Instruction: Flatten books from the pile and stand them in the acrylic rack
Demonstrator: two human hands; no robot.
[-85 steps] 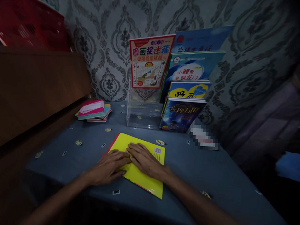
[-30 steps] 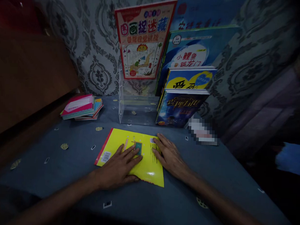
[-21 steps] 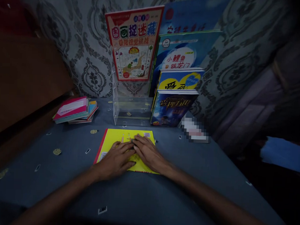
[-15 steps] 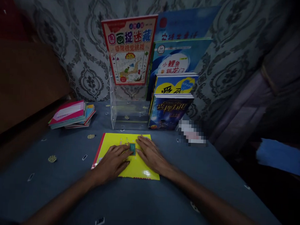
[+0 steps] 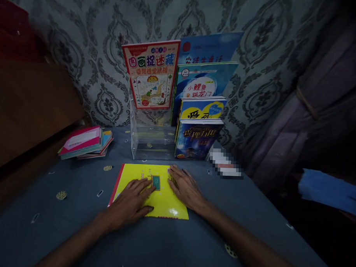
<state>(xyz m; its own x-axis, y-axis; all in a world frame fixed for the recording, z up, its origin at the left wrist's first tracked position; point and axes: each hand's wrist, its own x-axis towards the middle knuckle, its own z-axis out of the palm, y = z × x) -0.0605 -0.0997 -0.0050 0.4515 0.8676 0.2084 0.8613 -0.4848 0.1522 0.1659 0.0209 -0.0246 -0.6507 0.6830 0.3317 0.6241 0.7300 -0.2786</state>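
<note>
A thin yellow book with a red spine lies flat on the blue tablecloth in front of me. My left hand rests palm down on its left half, fingers stretched out. My right hand lies flat on its right edge, fingers spread toward the far corner. A small green picture on the cover shows between the two hands. Neither hand holds anything.
A clear acrylic stand behind the book carries a red-and-white picture book. Several blue and yellow books stand stepped to its right. A pile of small books lies at left by a wooden panel. A curtain hangs at right.
The hands have slid apart on the yellow book, the right one toward its right edge, uncovering the small green picture. The view has shifted a little.
</note>
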